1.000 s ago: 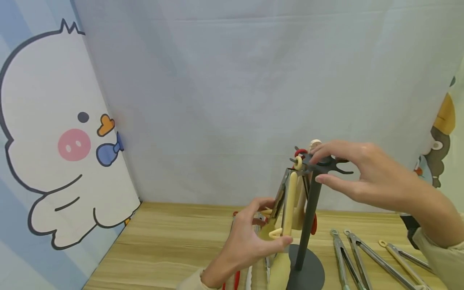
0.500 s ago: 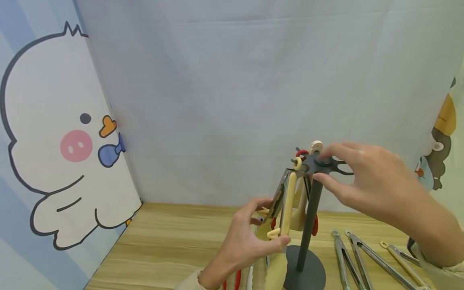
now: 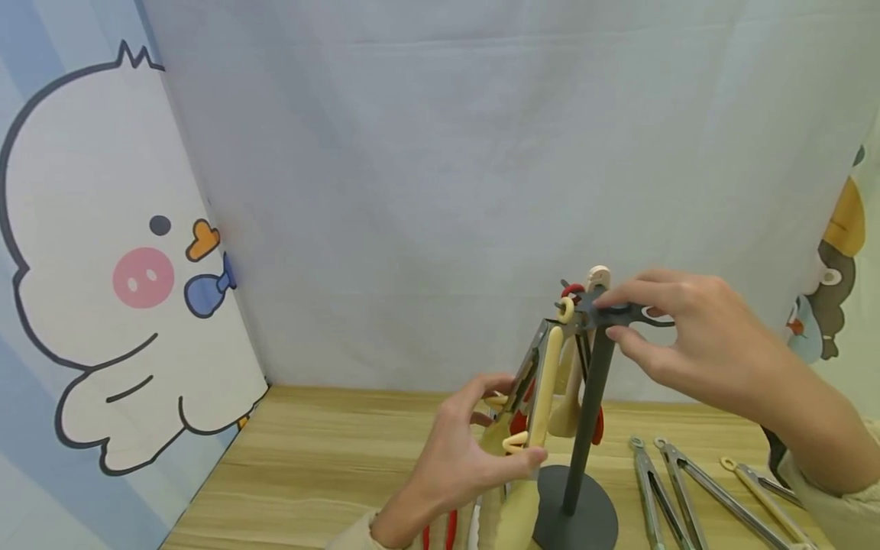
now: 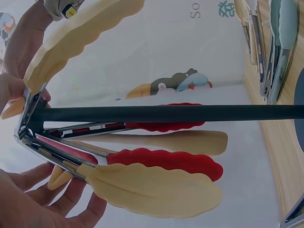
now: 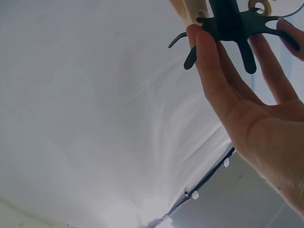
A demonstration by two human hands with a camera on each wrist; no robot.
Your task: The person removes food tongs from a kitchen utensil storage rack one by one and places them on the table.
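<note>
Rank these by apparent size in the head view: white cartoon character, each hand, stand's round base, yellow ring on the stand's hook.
1. White cartoon character
2. Right hand and left hand: too alike to rank
3. Round base, partly out of frame
4. Yellow ring

Cartoon bird [image 3: 82,198], pale backdrop [image 3: 481,168], wood-grain tabletop [image 3: 316,458]

- Pale yellow-and-metal tongs [image 3: 547,376]: arms spread, hung ring-up on a hook, held between thumb and fingers of the left hand [image 3: 461,452], scalloped heads reaching below them.
- Dark stand [image 3: 590,412]: upright on its round base, hooked top held by the right hand's [image 3: 697,332] fingertips, pole descending beneath them.
</note>
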